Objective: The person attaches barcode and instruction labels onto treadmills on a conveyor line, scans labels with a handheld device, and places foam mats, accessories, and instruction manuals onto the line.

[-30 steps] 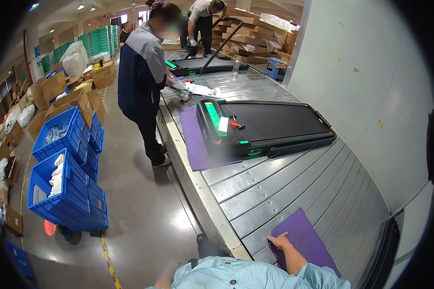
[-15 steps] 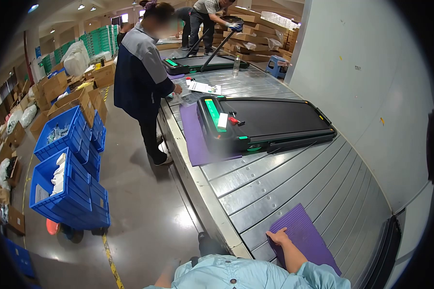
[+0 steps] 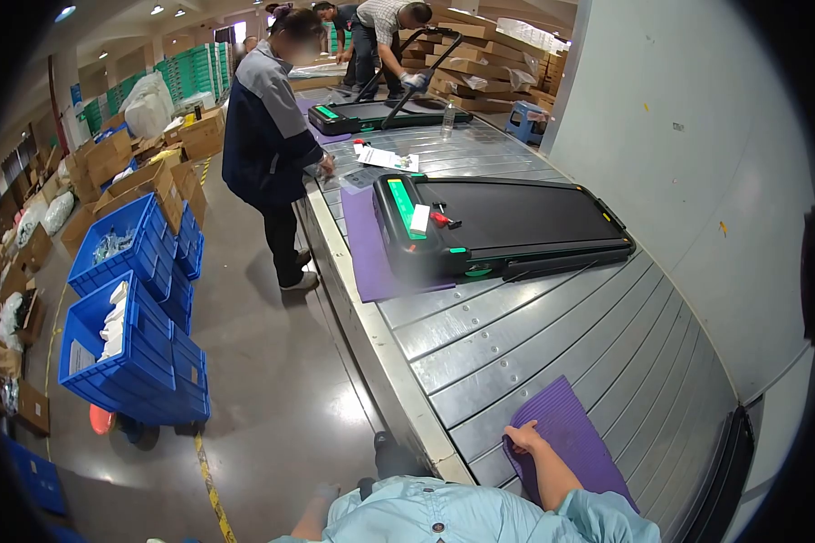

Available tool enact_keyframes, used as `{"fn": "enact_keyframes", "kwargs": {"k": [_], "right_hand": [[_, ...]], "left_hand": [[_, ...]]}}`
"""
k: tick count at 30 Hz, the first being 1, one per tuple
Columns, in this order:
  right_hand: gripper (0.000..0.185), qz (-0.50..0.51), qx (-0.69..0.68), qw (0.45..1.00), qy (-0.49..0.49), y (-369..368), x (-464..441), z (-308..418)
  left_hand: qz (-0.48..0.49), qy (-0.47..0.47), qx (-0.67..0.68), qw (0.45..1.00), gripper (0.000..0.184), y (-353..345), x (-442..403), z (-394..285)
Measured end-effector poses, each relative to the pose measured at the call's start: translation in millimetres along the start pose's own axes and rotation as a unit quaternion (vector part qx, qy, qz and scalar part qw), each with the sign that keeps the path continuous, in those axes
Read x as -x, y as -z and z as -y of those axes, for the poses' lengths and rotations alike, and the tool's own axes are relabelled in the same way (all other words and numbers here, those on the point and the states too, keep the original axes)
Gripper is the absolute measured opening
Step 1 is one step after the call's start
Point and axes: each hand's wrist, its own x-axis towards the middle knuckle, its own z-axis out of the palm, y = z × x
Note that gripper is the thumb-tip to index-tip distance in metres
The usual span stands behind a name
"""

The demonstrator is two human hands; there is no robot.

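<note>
My right hand (image 3: pixel 522 438) grips the near left edge of a ribbed purple mat (image 3: pixel 578 436), fingers curled round it. The mat lies on the slatted metal conveyor (image 3: pixel 453 348) close to my body, its held edge slightly bent. My left hand (image 3: pixel 323 496) hangs low beside my shirt, away from the conveyor; it is blurred and its fingers cannot be made out. Farther along, a black treadmill (image 3: pixel 516 222) with a green strip rests partly on another purple mat (image 3: pixel 368 258). A white box (image 3: pixel 419 218) and a red-and-black part (image 3: pixel 444 220) are on top of it.
A co-worker (image 3: pixel 267 136) stands at the conveyor's left side. Beyond, another person (image 3: pixel 385 45) bends over a second treadmill (image 3: pixel 380 116) with raised handles. Blue crates (image 3: pixel 140 362) stand on the floor at left. A grey wall (image 3: pixel 688 154) borders the conveyor's right side.
My right hand's fingers have closed more round the mat's edge, which bends slightly. The far person has bent lower, and the second treadmill's handle frame has shifted. My view has moved slightly.
</note>
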Motion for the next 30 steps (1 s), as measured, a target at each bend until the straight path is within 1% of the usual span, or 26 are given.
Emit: {"fn": "enact_keyframes", "kwargs": {"k": [2,5,7,10,13,15,18,19,21,22,23,26,27,30], "right_hand": [[0.102,0.007,-0.006,1.0,0.003,1,0,-1],[0.107,-0.023,0.017,0.999,0.021,-2,5,1],[0.107,-0.028,0.031,0.999,0.017,-2,9,4],[0.108,-0.039,0.056,0.998,0.008,-3,11,6],[0.109,-0.025,0.047,0.999,0.012,-2,8,5],[0.109,-0.033,0.043,0.998,0.019,-4,7,3],[0.11,-0.05,0.037,0.998,0.033,-6,4,1],[0.11,-0.049,0.034,0.998,0.033,-7,2,0],[0.11,-0.047,0.029,0.998,0.034,-8,-3,-2],[0.11,-0.047,0.029,0.998,0.034,-8,-2,-2],[0.109,-0.04,0.021,0.998,0.032,-7,-1,-1],[0.107,-0.027,0.005,0.999,0.029,-5,0,1],[0.105,-0.016,-0.005,1.0,0.025,-5,-2,0],[0.101,0.006,-0.027,0.999,0.017,-4,-9,-2]], "left_hand": [[0.01,-0.033,-0.044,0.998,0.026,6,14,-10],[0.014,-0.025,-0.045,0.999,0.026,10,25,-17],[0.015,-0.02,-0.046,0.999,0.026,8,26,-18],[0.008,0.051,0.098,0.994,0.025,5,26,-17],[0.002,0.047,0.114,0.992,0.025,4,25,-17],[-0.001,0.046,0.124,0.991,0.026,-3,19,-10],[-0.055,-0.114,0.023,0.992,0.028,-22,-2,19],[-0.055,-0.114,0.023,0.992,0.028,-15,7,9],[-0.017,-0.003,0.13,0.991,0.027,-4,26,-14],[0.002,0.053,0.182,0.982,0.026,-1,33,-21],[0.002,0.053,0.182,0.982,0.026,-4,30,-18],[0.004,0.057,0.118,0.991,0.026,-15,13,-3],[0.005,0.057,0.118,0.991,0.026,-16,13,-1],[-0.027,-0.06,-0.057,0.996,0.027,-20,14,5]]}}
